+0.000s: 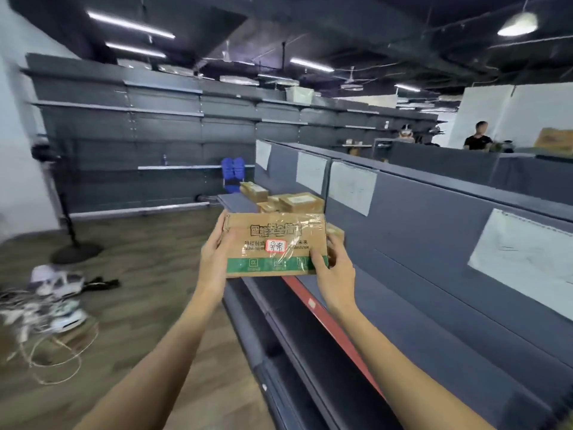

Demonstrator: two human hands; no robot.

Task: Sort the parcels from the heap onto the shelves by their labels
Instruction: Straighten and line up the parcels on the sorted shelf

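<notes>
Parcel [274,245] is up in front of me, a flat brown cardboard box held in the air between both hands, printed face toward the camera. Only the one head view here, so that's all I've got.

My left hand [214,254] is wrapped round the box's left end, fingers curled behind it and thumb along the edge. My right hand [333,270] grips the lower right corner, thumb on the front over the green band. So both are holding it, neither is loose.

The long axis runs side to side, from one hand to the other, pretty much level. The print reads right way up, and the small red-bordered label [276,247] sits about centre of the face.

Just past my right hand is the grey shelf unit [434,243] with white paper signs [352,187] stuck on its back panel. Beyond the box, further from both hands, a few more brown boxes [297,202] already sit on the shelf.

What could go wrong, as I see it: the signs are washed out in this view, I can't read them, so matching the label to the wrong bay is the obvious slip. Also there's shiny tape [297,243] across the front under my right thumb, and that corner grip could slide when I let go with the left.
</notes>
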